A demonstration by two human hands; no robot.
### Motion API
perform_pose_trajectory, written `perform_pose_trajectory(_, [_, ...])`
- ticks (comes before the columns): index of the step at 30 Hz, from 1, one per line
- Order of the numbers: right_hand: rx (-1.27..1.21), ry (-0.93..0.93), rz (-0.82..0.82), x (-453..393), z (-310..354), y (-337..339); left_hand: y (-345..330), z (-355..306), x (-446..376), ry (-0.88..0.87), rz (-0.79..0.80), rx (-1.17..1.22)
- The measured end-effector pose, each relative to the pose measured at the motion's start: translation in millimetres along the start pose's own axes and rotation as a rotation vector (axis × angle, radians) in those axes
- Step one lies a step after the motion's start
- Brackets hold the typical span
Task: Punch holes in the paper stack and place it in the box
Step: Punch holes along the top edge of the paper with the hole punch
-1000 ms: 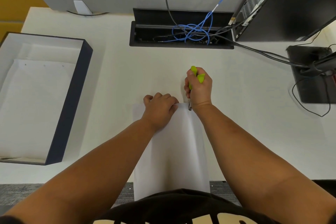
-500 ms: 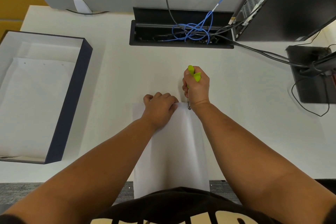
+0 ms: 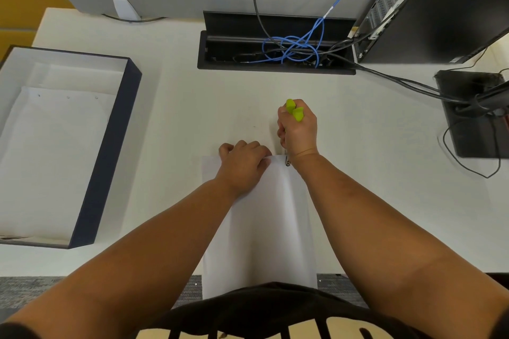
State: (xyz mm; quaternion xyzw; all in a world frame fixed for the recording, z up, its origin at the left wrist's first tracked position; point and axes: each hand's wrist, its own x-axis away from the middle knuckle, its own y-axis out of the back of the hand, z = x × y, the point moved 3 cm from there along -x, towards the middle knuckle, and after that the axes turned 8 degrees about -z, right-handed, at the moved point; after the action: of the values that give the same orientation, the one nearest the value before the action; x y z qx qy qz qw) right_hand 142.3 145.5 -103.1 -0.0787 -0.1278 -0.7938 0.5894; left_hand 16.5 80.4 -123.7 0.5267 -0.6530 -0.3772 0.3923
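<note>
White paper stack lies flat on worktop, near end hanging over worktop edge toward person. Left hand curled, knuckles pressing down on far edge of stack. Right hand just beyond stack's far right corner, fist closed around green-handled hole punch; metal tip of punch touches stack's far edge. Open dark-blue box well left of stack, punched sheets inside. Cable tray far beyond stack.
</note>
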Motion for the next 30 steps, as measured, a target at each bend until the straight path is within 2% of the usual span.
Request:
perform_pose_trajectory(7, [-0.044,-0.046,0.063,1.3,3.0,4.9,0.9,-0.8,-1.0,0.008,-0.008,0.005])
perform_pose_trajectory(22, [-0.141,-0.04,0.04,9.3,5.6,7.2,-1.1,-9.0,-2.6,0.032,-0.023,-0.035])
perform_pose_trajectory(30, [-0.212,-0.071,0.156,10.8,7.1,5.7,-3.9,-13.9,-4.2,0.08,-0.066,-0.043])
